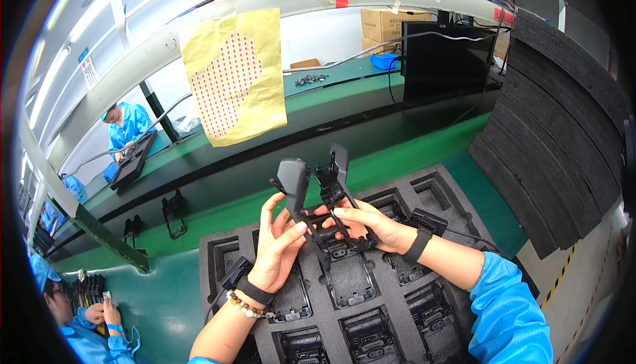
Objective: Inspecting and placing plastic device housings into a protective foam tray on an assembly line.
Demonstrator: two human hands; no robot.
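Observation:
My left hand (273, 253) is closed on a black plastic housing part (294, 180) with a broad, smooth upper end, held upright. My right hand (381, 227) grips a second black plastic frame part (332, 185), which has an open, detailed inner side. The two parts stand close together, tilted slightly, above a grey foam tray (329, 317). Similar black parts (368, 336) lie in several of the tray's cutouts. Black bands with small boxes are strapped on both wrists, and a bead bracelet (245, 306) is on the left one.
Behind the tray runs a green bench with a monitor (444, 66), a blue bin (384, 61) and small dark pieces (311, 80). A yellow sheet of red stickers (233, 79) hangs from the rail. Black foam sheets (550, 132) stack at right. Two co-workers (130, 124) (63, 304) are at left.

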